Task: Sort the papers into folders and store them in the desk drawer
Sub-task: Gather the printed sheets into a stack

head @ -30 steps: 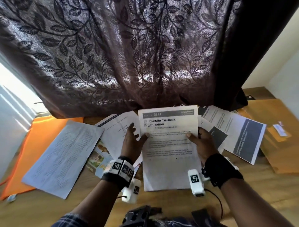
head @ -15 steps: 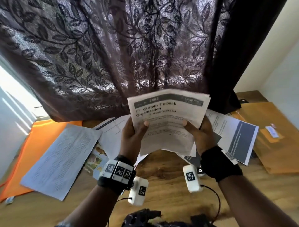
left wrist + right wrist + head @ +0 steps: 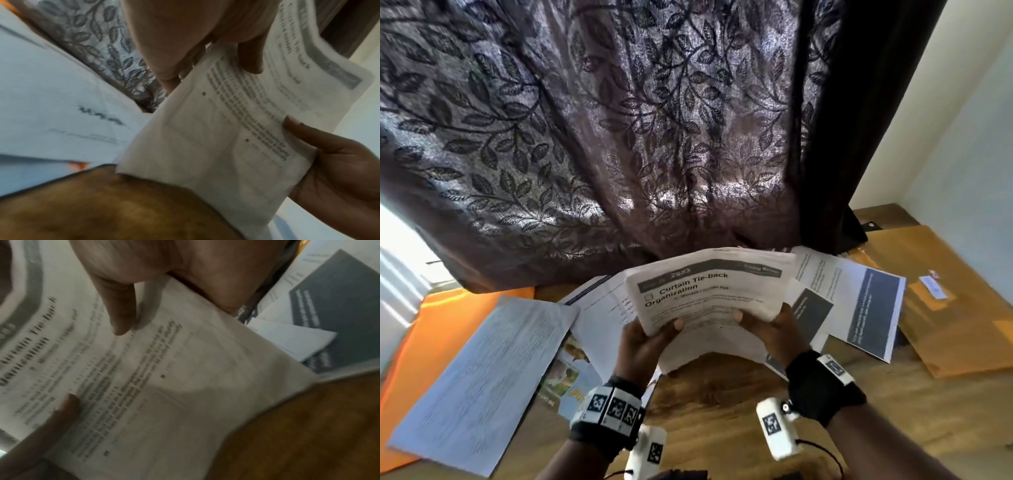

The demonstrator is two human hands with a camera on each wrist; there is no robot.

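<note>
Left hand (image 3: 643, 346) gripped the left edge of the held sheaf of papers (image 3: 709, 301), thumb curled over the printed face and fingers behind; right hand (image 3: 774, 334) gripped the right edge likewise, thumb on top. Sheaf: white printed sheets headed "Curtain Tie-back Organization", raised clear of the wooden desk (image 3: 722, 404), top edge tilted away toward the leaf-patterned curtain (image 3: 602, 137), lower edge bowed upward between the two hands. Both wrist views showed the same sheaf, blurred, with each thumb lying on the text. Left of the sheaf, lying flat on the desk: white sheet of dense text (image 3: 482, 373), resting partly on an orange folder (image 3: 417, 342) at the desk's left end; a colour leaflet (image 3: 565, 373) near the left wrist, partly covered by a white sheet with a dark header bar (image 3: 599, 308) that ran under the sheaf. Right of the sheaf: sheet with a dark grey panel (image 3: 869, 315), overlapping a smaller grey-panelled sheet (image 3: 808, 315) just beside the right hand. Beyond these, a brown folder (image 3: 945, 301) bearing a small label (image 3: 933, 289), at the desk's right end. Dark plain curtain (image 3: 835, 137) behind the sheaf to the right
</note>
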